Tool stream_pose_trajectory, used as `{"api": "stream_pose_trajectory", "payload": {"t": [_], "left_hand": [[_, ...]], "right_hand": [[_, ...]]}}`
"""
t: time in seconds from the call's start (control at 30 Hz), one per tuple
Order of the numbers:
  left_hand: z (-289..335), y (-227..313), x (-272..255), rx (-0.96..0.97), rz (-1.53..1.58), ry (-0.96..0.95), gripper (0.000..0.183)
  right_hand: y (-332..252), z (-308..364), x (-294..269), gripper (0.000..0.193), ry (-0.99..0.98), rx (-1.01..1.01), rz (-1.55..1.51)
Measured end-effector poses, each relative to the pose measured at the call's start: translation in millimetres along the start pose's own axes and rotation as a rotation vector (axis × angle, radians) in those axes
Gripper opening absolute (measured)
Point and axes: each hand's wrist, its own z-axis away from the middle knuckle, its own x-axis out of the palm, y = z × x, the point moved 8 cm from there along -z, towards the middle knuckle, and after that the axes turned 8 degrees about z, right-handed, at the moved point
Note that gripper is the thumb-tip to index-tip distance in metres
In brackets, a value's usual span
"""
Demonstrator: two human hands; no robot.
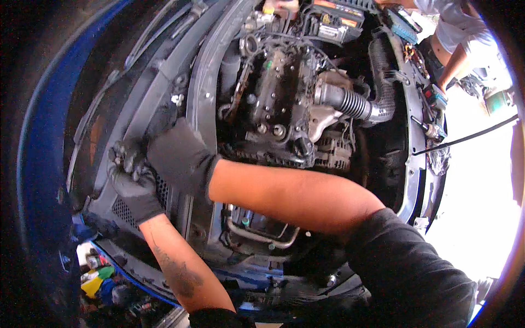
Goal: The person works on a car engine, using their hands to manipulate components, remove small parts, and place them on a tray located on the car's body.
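Both of my hands wear dark gloves and meet over the grey plastic cowl panel [104,205] below the windshield. My left hand [134,186] has its fingers curled beside the panel's perforated grille; whatever is in them is too dark to make out. Reaching across from the right, my right hand [178,150] shows its back, blurred, and its fingers are hidden or merge with those of the left. Wiper arms [101,104] lie along the glass beyond the hands.
The exposed engine [276,90] fills the middle of the bay, with a ribbed intake hose [350,101] to its right. A battery [333,27] sits at the far side. Another person's arm [456,65] rests near tools on the right edge. Colourful items [98,279] lie lower left.
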Motion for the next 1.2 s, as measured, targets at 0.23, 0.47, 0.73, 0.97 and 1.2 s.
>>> {"api": "stream_pose_trajectory", "payload": {"t": [0.23, 0.47, 0.73, 0.97, 1.2], "left_hand": [[3.2, -7.9, -7.0, -0.143, 0.11, -0.051, 0.021], [19.9, -25.4, 29.1, -0.221, 0.328, -0.158, 0.021], [19.5, -20.5, 28.3, -0.271, 0.402, -0.23, 0.023], [17.7, -24.7, 28.5, -0.301, 0.357, -0.258, 0.02], [5.8, -17.7, 10.4, -0.24, 0.221, -0.242, 0.02]], "right_hand": [[1.1, 2.7, 9.7, 0.019, 0.244, 0.038, 0.092], [77.9, -17.7, 8.1, 0.039, 0.073, 0.019, -0.775], [87.8, -27.9, -27.7, 0.036, 0.056, -0.434, -0.106], [36.3, -26.3, -2.1, 0.024, -0.088, -0.508, 0.081], [21.4, -19.3, -16.0, 0.021, -0.307, -0.14, 0.082]]}}
